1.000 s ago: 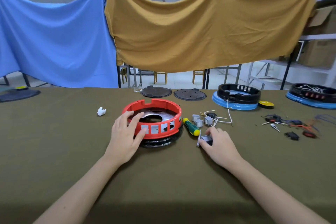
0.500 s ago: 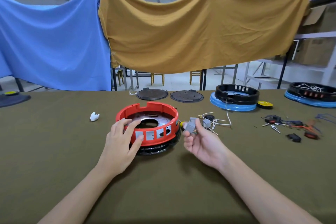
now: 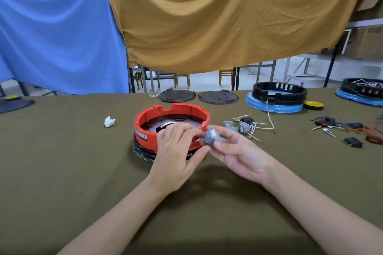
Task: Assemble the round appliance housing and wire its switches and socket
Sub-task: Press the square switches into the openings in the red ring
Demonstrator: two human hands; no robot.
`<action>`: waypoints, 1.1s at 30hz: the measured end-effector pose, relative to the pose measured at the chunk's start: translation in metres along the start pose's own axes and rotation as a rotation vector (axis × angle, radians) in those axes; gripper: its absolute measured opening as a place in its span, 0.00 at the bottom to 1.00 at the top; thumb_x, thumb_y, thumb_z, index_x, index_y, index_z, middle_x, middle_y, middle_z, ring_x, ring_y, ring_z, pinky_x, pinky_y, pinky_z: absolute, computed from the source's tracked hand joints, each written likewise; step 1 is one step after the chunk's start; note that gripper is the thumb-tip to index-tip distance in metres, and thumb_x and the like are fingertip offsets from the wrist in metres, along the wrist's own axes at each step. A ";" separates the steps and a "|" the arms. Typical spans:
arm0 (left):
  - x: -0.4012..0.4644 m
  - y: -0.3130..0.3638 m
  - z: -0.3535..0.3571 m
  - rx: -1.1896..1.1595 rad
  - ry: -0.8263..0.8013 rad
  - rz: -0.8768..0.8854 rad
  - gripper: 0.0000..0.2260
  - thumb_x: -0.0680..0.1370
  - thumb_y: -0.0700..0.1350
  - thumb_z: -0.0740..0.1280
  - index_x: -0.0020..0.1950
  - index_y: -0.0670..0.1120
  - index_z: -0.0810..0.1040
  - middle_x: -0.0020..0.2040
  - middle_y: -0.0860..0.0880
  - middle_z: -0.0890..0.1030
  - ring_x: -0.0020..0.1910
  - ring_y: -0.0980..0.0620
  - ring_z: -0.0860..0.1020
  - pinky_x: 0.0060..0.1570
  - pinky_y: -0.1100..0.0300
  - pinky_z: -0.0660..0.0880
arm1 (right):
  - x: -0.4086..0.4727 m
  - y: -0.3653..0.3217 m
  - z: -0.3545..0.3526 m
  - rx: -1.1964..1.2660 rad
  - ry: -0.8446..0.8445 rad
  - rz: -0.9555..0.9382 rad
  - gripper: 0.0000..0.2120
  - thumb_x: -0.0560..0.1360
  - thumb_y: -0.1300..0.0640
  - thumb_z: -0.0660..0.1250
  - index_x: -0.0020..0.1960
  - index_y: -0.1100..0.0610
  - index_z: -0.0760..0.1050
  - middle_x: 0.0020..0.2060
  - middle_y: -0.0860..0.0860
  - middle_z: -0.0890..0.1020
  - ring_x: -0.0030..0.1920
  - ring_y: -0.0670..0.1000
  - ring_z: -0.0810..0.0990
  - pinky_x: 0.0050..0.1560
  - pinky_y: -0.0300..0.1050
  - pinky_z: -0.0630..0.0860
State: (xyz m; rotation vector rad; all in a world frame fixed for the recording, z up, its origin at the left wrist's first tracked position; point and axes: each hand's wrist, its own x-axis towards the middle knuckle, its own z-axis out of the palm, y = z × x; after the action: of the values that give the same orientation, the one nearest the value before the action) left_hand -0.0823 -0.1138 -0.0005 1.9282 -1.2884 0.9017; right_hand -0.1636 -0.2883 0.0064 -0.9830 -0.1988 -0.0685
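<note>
We see both hands raised just in front of the red housing ring [image 3: 172, 122], which sits on a black base [image 3: 143, 151] at table centre. The right hand [image 3: 238, 151] is palm-up, its thumb and fingertips pinching a small grey switch block [image 3: 211, 136]. The left hand [image 3: 176, 151] is at 9 o'clock of that block, fingers curled in toward it, thumb under; its fingertips meet the block's left edge (whether they actually grip it or only touch, we cannot tell). The block is off the table, overlapping the ring's near-right rim in view.

At 3 o'clock of the ring: more grey switches [image 3: 236, 126] with white leads [image 3: 263, 126], lying loose on the green table cloth [image 3: 83, 172]. Further toward 3 o'clock, a scatter of black and red parts with wires [image 3: 348, 132].

At 9 o'clock of the ring, well apart: a small white piece [image 3: 109, 121].

At 12 o'clock, along the far edge: two dark round plates [image 3: 196, 96] side by side. At 1 to 2 o'clock: a black housing on a blue base [image 3: 277, 97], with a yellow-and-black disc [image 3: 313, 105] just beside its right edge. Far right edge holds another black-on-blue housing [image 3: 362, 91], wired inside.

Behind the table hang a blue cloth [image 3: 58, 37] and a mustard cloth [image 3: 228, 18].
</note>
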 end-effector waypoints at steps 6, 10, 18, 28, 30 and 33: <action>0.001 -0.001 0.001 -0.019 0.001 0.031 0.15 0.79 0.54 0.64 0.52 0.44 0.80 0.49 0.50 0.79 0.51 0.46 0.76 0.52 0.50 0.69 | -0.003 0.004 0.002 -0.228 0.094 -0.015 0.16 0.69 0.70 0.71 0.56 0.59 0.80 0.52 0.58 0.84 0.51 0.55 0.84 0.51 0.51 0.82; 0.000 -0.003 0.002 -0.036 0.045 0.024 0.12 0.78 0.50 0.66 0.53 0.42 0.79 0.49 0.48 0.79 0.50 0.46 0.75 0.51 0.50 0.71 | -0.004 0.002 0.006 -0.118 0.097 0.074 0.17 0.72 0.58 0.72 0.60 0.60 0.80 0.51 0.60 0.83 0.49 0.56 0.85 0.49 0.49 0.82; 0.001 -0.008 0.001 -0.033 0.015 -0.050 0.15 0.74 0.53 0.72 0.57 0.46 0.80 0.53 0.52 0.79 0.55 0.50 0.74 0.56 0.52 0.69 | -0.003 0.004 0.002 -0.201 0.160 0.056 0.18 0.73 0.59 0.71 0.62 0.62 0.79 0.51 0.61 0.84 0.48 0.55 0.85 0.48 0.47 0.82; 0.000 -0.019 0.002 0.225 -0.044 -0.355 0.09 0.80 0.53 0.64 0.51 0.50 0.81 0.44 0.56 0.77 0.54 0.50 0.74 0.66 0.46 0.56 | -0.001 0.005 -0.004 -0.052 0.220 -0.037 0.20 0.72 0.72 0.65 0.63 0.66 0.73 0.53 0.62 0.82 0.52 0.59 0.84 0.50 0.46 0.82; 0.000 -0.019 0.000 0.204 0.005 -0.358 0.09 0.80 0.52 0.63 0.49 0.49 0.80 0.43 0.56 0.75 0.52 0.50 0.74 0.67 0.45 0.56 | -0.001 0.006 -0.006 -0.074 0.226 -0.064 0.17 0.75 0.75 0.61 0.63 0.66 0.73 0.53 0.64 0.81 0.53 0.60 0.84 0.53 0.45 0.82; -0.002 -0.017 -0.002 0.194 0.020 -0.338 0.09 0.79 0.51 0.62 0.47 0.48 0.79 0.42 0.56 0.73 0.50 0.50 0.74 0.68 0.44 0.56 | -0.001 0.008 -0.007 -0.185 0.246 -0.134 0.17 0.76 0.73 0.64 0.63 0.66 0.74 0.52 0.62 0.82 0.53 0.58 0.84 0.55 0.45 0.81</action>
State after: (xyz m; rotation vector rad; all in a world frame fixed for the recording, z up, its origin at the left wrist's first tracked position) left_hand -0.0675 -0.1057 -0.0029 2.1957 -0.8513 0.8926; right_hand -0.1624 -0.2894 -0.0040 -1.1349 -0.0319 -0.3332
